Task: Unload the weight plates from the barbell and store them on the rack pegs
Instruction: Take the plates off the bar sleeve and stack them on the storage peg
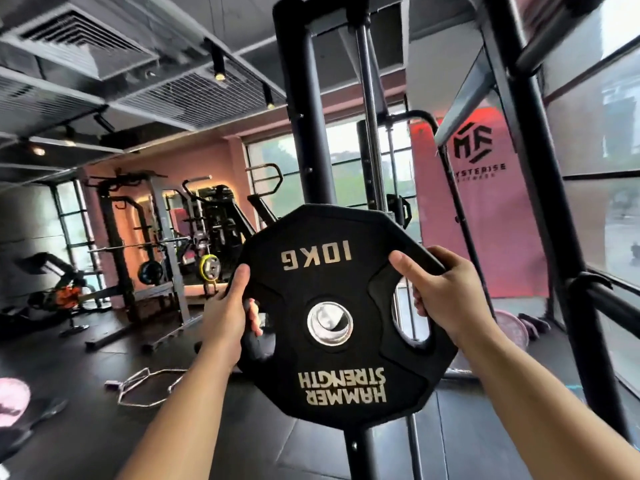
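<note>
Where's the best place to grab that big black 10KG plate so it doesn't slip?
Grab the plate by its two side handles, one hand from each side, like the left hand and right hand here. Each handle has a hole behind it, so fingers hook through, and the weight balances between them.

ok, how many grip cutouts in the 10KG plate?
2. Left cutout, left hand fingers curled through it; right cutout, right hand gripping the rim beside it. No more visible on the plate.

Arms outstretched; left grip (225, 313) and right grip (446, 299) curled, seemingly tight.
</note>
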